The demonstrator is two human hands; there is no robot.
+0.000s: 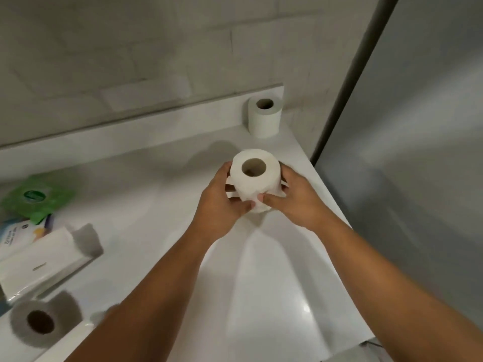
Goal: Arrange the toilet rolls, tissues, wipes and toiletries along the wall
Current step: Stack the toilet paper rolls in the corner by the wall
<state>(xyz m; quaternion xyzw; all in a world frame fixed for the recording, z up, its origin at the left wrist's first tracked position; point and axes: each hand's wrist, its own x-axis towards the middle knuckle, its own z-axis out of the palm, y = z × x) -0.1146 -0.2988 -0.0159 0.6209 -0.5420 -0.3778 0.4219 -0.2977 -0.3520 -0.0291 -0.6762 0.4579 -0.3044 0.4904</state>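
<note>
A white toilet roll (254,178) is held upright above the white counter (162,194), its tube hole facing up. My left hand (222,202) grips its left side and my right hand (295,199) grips its right side, thumbs meeting at the front. A second toilet roll (264,116) stands upright in the far right corner against the wall ledge. A third roll (39,323) sits at the near left. A green wipes pack (39,198) and a white tissue pack (44,259) lie at the left.
A raised white ledge (125,131) runs along the tiled wall behind the counter. A grey panel (418,152) with a dark frame edge stands to the right of the counter. A blue and white pack (15,233) lies partly under the tissue pack.
</note>
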